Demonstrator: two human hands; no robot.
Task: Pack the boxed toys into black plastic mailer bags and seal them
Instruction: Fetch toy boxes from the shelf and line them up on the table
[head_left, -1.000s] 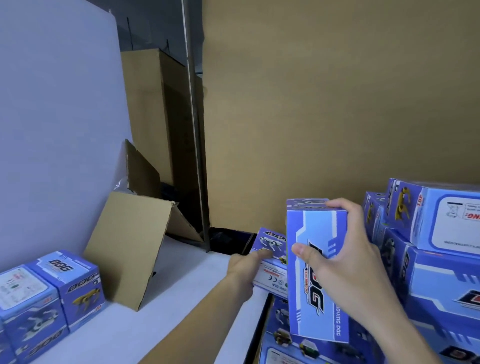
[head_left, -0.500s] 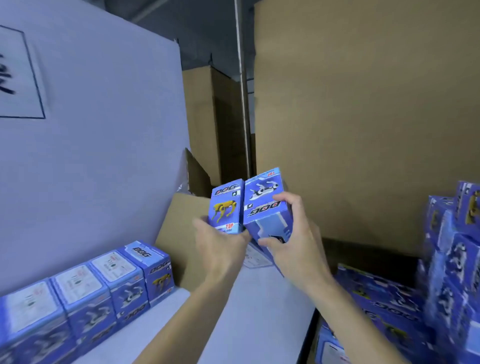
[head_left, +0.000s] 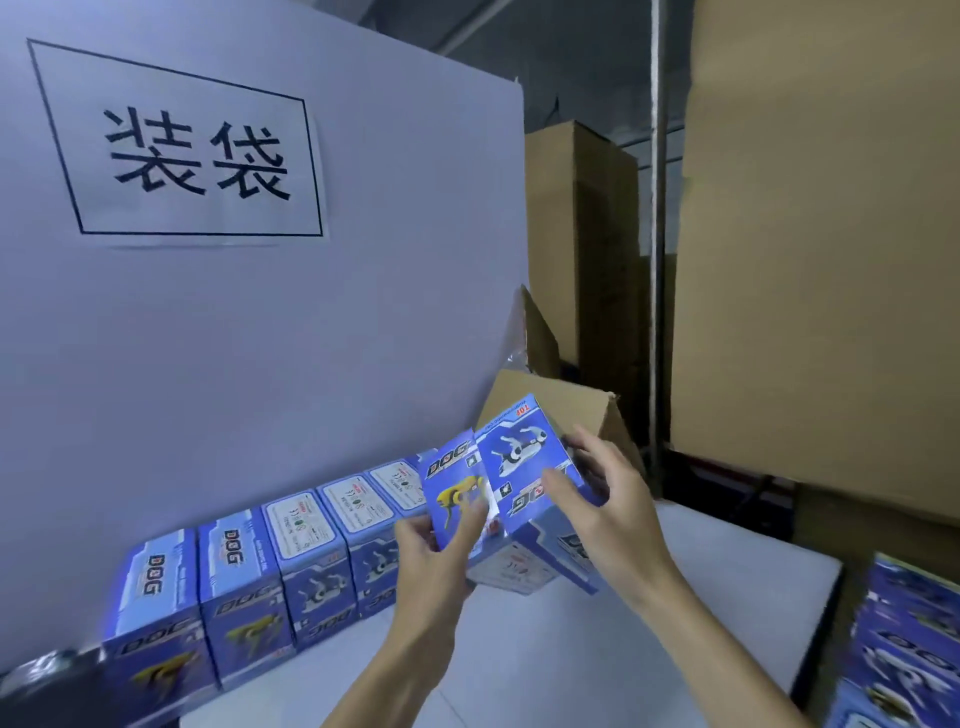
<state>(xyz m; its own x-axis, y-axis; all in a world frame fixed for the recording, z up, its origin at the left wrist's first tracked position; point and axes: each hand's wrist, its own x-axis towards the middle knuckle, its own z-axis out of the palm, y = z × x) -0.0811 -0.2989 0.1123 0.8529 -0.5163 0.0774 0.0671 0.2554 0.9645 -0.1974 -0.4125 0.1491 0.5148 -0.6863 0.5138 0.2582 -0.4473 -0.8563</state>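
I am gripping the yellow-dog box (head_left: 451, 493) in my left hand (head_left: 434, 551) and the white-dog box (head_left: 524, 462) in my right hand (head_left: 608, 512), their edges touching. Both are hovering just beyond the box row (head_left: 270, 566), with bare table (head_left: 727, 587) lying open to its right.

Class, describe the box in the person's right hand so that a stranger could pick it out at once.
Start at the big white board bearing the framed sign. A row of blue boxes lines its foot. At the row's right end, two boxes are held aloft; the right hand's box shows a white dog, its neighbour a yellow one.

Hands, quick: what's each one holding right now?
Left hand: grips the yellow-dog box, thumb on its front.
Right hand: holds the white-dog box, fingers spread behind it, thumb on its face.
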